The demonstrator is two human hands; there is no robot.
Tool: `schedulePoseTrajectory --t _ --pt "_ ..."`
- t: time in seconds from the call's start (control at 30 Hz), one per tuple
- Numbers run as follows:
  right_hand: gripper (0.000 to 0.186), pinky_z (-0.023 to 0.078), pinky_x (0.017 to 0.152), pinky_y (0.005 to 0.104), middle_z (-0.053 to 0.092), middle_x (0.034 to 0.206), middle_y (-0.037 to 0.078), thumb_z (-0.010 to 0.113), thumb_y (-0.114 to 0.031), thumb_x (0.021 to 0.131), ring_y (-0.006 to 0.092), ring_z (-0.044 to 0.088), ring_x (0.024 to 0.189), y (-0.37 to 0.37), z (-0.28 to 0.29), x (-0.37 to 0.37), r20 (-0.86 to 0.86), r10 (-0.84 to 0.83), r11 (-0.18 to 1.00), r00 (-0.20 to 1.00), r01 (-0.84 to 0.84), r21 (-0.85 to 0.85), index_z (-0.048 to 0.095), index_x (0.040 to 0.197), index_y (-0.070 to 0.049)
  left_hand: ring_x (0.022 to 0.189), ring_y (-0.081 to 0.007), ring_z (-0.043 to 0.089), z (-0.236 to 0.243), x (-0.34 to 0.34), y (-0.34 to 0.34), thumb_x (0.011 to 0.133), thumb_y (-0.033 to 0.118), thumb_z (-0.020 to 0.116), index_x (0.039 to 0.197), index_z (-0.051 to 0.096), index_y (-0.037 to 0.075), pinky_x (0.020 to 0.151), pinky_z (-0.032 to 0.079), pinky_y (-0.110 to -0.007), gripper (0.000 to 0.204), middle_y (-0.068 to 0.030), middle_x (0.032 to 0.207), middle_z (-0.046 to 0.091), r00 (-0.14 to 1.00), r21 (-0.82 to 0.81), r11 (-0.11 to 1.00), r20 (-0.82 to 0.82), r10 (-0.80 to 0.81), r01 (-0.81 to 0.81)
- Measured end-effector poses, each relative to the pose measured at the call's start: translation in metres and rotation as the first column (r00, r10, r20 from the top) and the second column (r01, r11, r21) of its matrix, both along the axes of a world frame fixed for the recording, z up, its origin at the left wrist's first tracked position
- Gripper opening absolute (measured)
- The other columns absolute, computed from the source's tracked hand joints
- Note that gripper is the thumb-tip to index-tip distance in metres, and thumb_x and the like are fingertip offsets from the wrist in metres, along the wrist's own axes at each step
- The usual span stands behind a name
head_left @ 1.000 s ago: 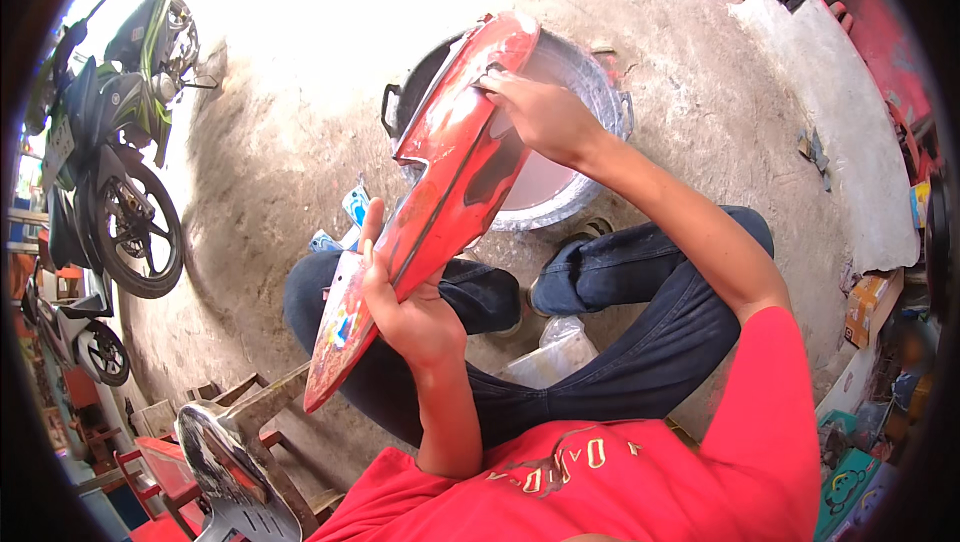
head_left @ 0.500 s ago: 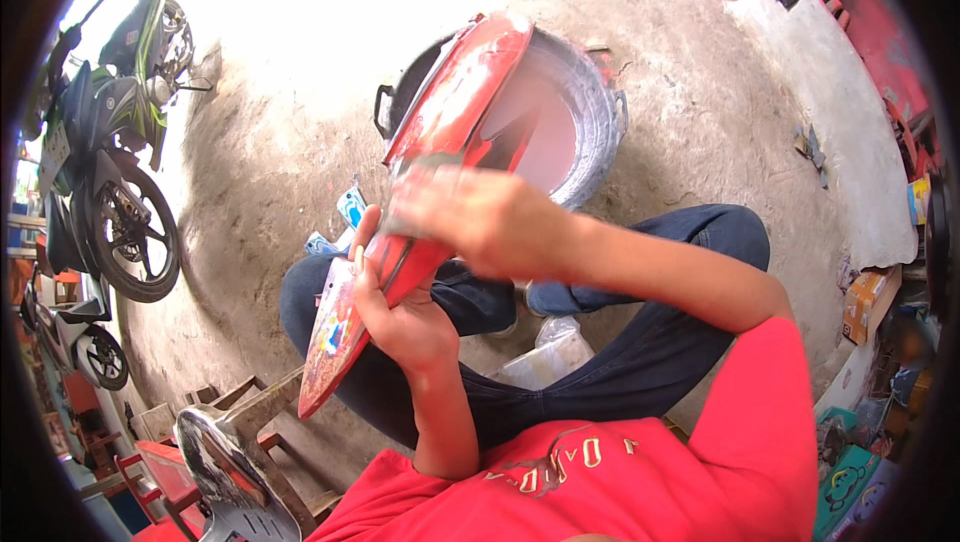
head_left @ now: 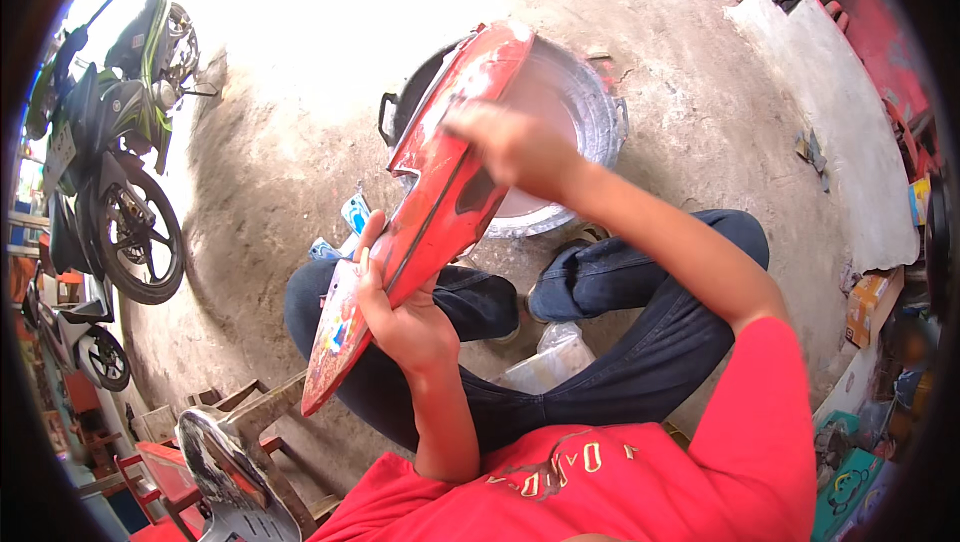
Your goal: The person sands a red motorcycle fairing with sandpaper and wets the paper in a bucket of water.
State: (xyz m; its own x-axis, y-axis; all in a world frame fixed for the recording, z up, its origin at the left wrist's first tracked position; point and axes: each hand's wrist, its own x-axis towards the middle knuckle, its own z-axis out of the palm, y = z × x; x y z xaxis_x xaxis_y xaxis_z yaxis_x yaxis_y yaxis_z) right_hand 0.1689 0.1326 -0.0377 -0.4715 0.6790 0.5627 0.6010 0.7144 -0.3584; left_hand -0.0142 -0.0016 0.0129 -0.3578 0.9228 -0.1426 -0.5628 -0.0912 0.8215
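Right hand (head_left: 515,147) slid back up the long red plastic motorcycle fairing panel (head_left: 435,207), fingers flat on it. Left hand (head_left: 405,322) fingers wrapped on its edge; one-handed grip could slip.

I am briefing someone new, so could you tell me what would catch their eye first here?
A long red motorcycle body panel fills the centre, gripped from below by the left hand while the right hand rests on its upper face. Behind it sits a round metal basin, and motorcycles stand at the left.
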Motion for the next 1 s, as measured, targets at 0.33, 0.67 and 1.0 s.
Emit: schedulePoseTrajectory --t 0.33,0.67,1.0 --pt "0.041 0.057 0.101 0.0410 0.072 0.124 0.016 0.069 -0.023 0.089 0.0319 0.068 0.121 -0.005 0.007 -0.003 -0.018 0.053 0.996 0.998 -0.052 0.066 0.068 0.125 -0.004 0.123 -0.0367 0.066 0.001 0.002 -0.001 0.106 0.027 0.031 0.151 0.039 -0.008 0.102 0.059 -0.050 0.058 -0.0295 0.135 0.062 1.000 -0.001 1.000 0.007 0.014 -0.014" --pt "0.036 0.059 0.096 0.0410 0.072 0.124 0.014 0.070 -0.021 0.088 0.0297 0.072 0.112 -0.005 0.009 -0.017 -0.049 0.155 0.983 0.987 -0.149 0.107 0.069 0.120 -0.006 0.121 -0.0365 0.068 0.000 0.001 0.000 0.105 0.027 0.032 0.154 0.036 -0.007 0.101 0.058 -0.050 0.060 -0.0292 0.134 0.063 1.000 -0.008 1.000 -0.006 0.018 -0.018" --pt "0.041 0.057 0.102 0.0404 0.071 0.129 0.014 0.064 -0.007 0.092 0.0309 0.070 0.119 -0.032 0.018 -0.013 0.015 0.125 0.988 0.992 -0.126 0.084 0.066 0.134 -0.008 0.119 -0.0316 0.069 -0.004 0.001 -0.001 0.107 0.030 0.034 0.160 0.028 -0.003 0.100 0.058 -0.045 0.063 -0.0238 0.133 0.065 1.000 0.012 1.000 0.015 0.005 -0.005"
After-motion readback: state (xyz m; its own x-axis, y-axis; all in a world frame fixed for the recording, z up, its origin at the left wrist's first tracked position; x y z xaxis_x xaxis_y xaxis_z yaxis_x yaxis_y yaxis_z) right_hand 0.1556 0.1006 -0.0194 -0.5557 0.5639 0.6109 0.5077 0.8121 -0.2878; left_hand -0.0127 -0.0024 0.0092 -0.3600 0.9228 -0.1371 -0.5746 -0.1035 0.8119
